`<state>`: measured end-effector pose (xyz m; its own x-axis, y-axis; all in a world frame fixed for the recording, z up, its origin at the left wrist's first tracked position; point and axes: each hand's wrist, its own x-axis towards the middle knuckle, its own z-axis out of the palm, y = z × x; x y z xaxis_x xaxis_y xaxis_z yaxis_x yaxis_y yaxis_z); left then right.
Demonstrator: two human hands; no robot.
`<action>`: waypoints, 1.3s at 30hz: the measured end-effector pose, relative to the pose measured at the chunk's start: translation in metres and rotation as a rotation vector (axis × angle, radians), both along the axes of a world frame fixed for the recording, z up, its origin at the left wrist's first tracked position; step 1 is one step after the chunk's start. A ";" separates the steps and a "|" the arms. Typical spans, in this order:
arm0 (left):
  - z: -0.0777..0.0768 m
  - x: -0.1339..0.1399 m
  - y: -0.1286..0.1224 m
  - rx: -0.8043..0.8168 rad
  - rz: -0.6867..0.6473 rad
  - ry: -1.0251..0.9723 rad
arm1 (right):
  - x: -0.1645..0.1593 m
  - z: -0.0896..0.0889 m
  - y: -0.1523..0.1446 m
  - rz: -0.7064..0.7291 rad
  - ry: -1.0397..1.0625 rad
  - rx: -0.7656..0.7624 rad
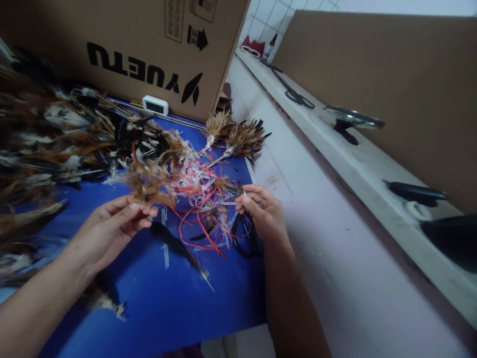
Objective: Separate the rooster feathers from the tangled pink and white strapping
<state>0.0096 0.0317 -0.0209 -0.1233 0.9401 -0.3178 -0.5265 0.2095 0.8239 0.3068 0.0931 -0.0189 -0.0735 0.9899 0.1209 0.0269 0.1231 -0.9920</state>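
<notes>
Pinched between the thumb and fingers of my left hand (112, 223) is a small bunch of brown feathers (145, 190). My right hand (265, 211) is closed with thumb against fingers on a thin whitish strip (228, 203), whose other end lies towards the tangle. Just below that hand are black-handled scissors (244, 236), flat on the blue table surface (223, 303). Between the hands lies a tangle of red and clear strings (197, 181). One long dark feather (175, 246) rests in front, its pale quill pointing towards me.
Loose feathers (55, 134) cover the table's left side. Two tied feather bundles (242, 139) lie at the back right. A small white digital display (155, 105) stands before a large cardboard box (122, 30). Along the right runs a ledge (320, 112) holding another pair of scissors (294, 94).
</notes>
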 end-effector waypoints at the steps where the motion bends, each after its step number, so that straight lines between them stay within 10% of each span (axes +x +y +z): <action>1: 0.000 0.000 0.000 -0.002 -0.003 -0.008 | 0.000 0.000 0.000 0.004 0.007 -0.005; 20: -0.012 0.017 -0.011 0.033 -0.254 -0.078 | -0.096 0.003 -0.056 0.170 0.106 -0.154; 39: -0.016 0.022 -0.013 -0.032 -0.277 -0.095 | -0.101 -0.005 -0.064 0.142 -0.342 0.416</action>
<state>0.0314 0.0190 -0.0365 0.1680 0.9232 -0.3457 -0.5205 0.3809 0.7642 0.2061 0.0292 -0.0234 -0.3066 0.8413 0.4452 0.2937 0.5285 -0.7965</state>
